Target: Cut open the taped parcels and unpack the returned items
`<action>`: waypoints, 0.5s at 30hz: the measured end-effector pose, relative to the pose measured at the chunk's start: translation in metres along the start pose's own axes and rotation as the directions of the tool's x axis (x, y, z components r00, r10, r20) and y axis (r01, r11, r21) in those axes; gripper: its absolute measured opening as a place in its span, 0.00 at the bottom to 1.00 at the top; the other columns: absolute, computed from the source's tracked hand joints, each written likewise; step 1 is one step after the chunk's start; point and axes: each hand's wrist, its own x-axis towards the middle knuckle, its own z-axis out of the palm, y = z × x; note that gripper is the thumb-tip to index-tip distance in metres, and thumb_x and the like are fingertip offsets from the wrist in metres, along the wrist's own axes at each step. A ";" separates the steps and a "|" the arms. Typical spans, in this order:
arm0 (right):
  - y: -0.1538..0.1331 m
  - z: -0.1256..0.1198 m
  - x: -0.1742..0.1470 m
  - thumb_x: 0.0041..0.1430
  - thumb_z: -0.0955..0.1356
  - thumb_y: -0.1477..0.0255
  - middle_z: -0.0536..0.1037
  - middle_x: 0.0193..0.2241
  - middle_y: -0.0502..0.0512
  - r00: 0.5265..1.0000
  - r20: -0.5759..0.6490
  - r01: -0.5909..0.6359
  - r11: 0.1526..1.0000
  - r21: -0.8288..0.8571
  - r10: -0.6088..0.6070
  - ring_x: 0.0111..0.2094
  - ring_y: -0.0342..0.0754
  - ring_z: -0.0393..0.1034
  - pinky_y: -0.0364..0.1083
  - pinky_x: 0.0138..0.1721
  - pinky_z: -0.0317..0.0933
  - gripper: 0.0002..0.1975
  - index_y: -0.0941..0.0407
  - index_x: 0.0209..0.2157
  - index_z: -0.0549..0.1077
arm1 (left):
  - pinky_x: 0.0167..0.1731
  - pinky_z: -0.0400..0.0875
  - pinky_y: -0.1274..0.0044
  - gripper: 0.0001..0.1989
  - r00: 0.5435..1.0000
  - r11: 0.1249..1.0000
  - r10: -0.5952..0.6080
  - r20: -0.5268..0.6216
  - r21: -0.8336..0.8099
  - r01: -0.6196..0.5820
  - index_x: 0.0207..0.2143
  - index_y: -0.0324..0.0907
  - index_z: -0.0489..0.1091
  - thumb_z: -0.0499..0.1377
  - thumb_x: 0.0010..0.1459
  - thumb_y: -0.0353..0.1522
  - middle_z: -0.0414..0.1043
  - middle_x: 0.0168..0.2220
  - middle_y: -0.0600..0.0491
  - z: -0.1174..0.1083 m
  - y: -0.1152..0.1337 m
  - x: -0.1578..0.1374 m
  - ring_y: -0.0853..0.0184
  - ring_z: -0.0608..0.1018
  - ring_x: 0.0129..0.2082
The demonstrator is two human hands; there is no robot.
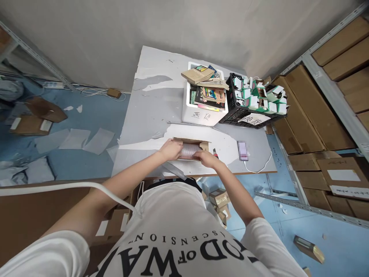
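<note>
An open cardboard box (204, 146) lies near the front edge of the table, with a bubble-wrapped bundle (190, 150) inside it. My left hand (172, 149) is closed on the bundle's left end, at the box's left side. At the other end, the fingers of my right hand (205, 158) curl round the bundle's right end. What is inside the wrap cannot be made out. Just right of the box lies a red utility knife (215, 153), close to my right hand but apart from it.
A white foam box (198, 117) full of books and a black crate (230, 115) of small cartons stand at the back right. A phone (243, 150) with a charging cable lies at the right. Metal shelving (314, 71) with cartons flanks the table; paper sheets (75, 138) litter the floor.
</note>
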 end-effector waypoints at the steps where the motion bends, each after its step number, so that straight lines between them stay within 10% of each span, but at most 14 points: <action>1: -0.001 -0.008 0.011 0.59 0.62 0.80 0.80 0.40 0.58 0.996 0.081 -0.017 0.996 -0.084 0.023 0.42 0.49 0.73 0.45 0.42 0.63 0.14 0.56 0.40 0.77 | 0.44 0.66 0.66 0.14 0.999 0.999 0.032 0.029 0.001 -0.032 0.38 0.40 0.76 0.53 0.53 0.28 0.77 0.38 0.43 -0.002 0.009 0.010 0.55 0.78 0.41; 7: -0.013 -0.014 0.044 0.58 0.61 0.82 0.80 0.37 0.67 0.964 0.185 -0.106 0.915 -0.389 0.191 0.41 0.56 0.74 0.53 0.43 0.61 0.14 0.61 0.33 0.78 | 0.43 0.63 0.68 0.10 0.948 0.985 0.073 0.309 0.125 -0.116 0.30 0.40 0.78 0.59 0.53 0.36 0.79 0.33 0.43 -0.002 0.025 0.045 0.56 0.78 0.38; 15: 0.034 0.016 -0.026 0.65 0.57 0.61 0.62 0.59 0.75 0.963 -0.184 -0.253 0.902 -0.349 0.199 0.61 0.63 0.54 0.57 0.59 0.48 0.29 0.69 0.57 0.64 | 0.60 0.37 0.55 0.34 0.986 0.975 -0.147 -0.077 0.157 0.157 0.50 0.34 0.73 0.55 0.53 0.52 0.64 0.56 0.32 0.014 0.007 -0.013 0.43 0.62 0.59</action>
